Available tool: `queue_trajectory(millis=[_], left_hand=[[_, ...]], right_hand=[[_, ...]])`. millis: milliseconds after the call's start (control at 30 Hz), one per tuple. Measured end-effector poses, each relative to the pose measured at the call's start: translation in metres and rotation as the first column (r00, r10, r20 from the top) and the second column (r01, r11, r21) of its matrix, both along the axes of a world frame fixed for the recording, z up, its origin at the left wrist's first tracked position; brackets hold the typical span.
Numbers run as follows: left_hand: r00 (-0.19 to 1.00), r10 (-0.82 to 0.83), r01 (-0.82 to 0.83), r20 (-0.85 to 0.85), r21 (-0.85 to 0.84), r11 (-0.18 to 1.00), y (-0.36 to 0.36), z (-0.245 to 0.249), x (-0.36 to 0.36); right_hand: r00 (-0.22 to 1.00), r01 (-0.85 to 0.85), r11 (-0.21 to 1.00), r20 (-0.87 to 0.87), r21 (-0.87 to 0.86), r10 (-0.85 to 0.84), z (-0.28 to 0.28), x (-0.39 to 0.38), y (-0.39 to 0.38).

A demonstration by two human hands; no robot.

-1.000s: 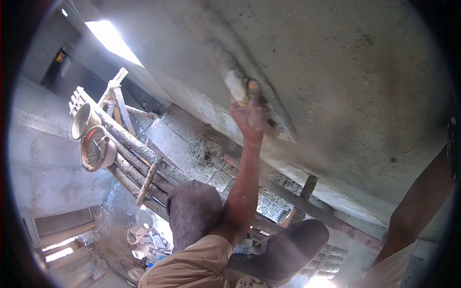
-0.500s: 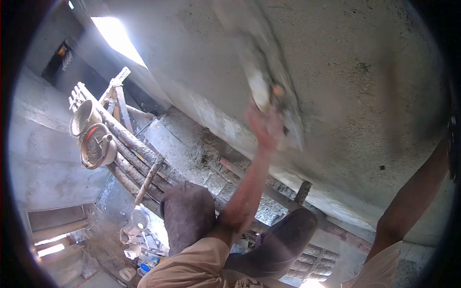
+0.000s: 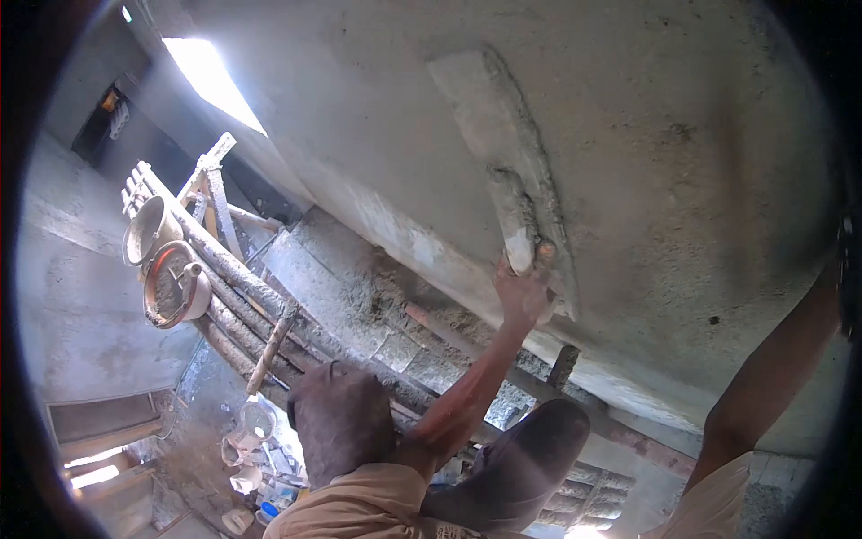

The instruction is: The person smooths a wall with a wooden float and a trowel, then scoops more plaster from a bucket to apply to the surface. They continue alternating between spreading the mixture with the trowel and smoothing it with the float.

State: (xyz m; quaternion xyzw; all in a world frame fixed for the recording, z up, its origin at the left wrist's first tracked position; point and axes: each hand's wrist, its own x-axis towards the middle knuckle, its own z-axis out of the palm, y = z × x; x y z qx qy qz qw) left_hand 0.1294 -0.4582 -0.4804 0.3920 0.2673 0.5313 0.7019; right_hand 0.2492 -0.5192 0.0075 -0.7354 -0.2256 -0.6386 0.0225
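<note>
My left hand point(image 3: 523, 292) is closed around the lower end of the handle of a long, narrow plastering float point(image 3: 462, 85). Grey mortar coats the float, which lies against the rough grey wall point(image 3: 628, 207), slanting from upper left to lower right. A ridge of wet mortar shows along its right edge. My right forearm point(image 3: 763, 368) reaches up to the right side of the view. There the picture darkens at the rim, and the hand at its end does not show.
Two mortar-stained buckets point(image 3: 187, 296) stand on a platform of wooden poles point(image 3: 224, 256) at the left. A wooden beam point(image 3: 620, 427) runs below the wall, near my knee point(image 3: 557, 431). A brown cloth-covered rounded shape point(image 3: 341, 418) is beside my left arm. Containers point(image 3: 260, 418) lie lower down.
My left hand has moved the float down and slightly right along the wall. The float was blurred by motion before and is sharp now. My right forearm has stayed nearly still.
</note>
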Motion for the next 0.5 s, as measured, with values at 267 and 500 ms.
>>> queue_trajectory(millis=[267, 500], left_hand=[[0.991, 0.126, -0.131, 0.052, 0.609, 0.783, 0.221, 0.093, -0.043], [0.998, -0.01, 0.023, 0.059, -0.231, 0.973, 0.231, 0.028, -0.049]], right_hand=[[0.98, -0.023, 0.991, -0.192, 0.128, 0.047, -0.018, -0.059, 0.03], [0.961, 0.118, 0.987, 0.236, 0.113, -0.142, -0.04, -0.036, 0.046]])
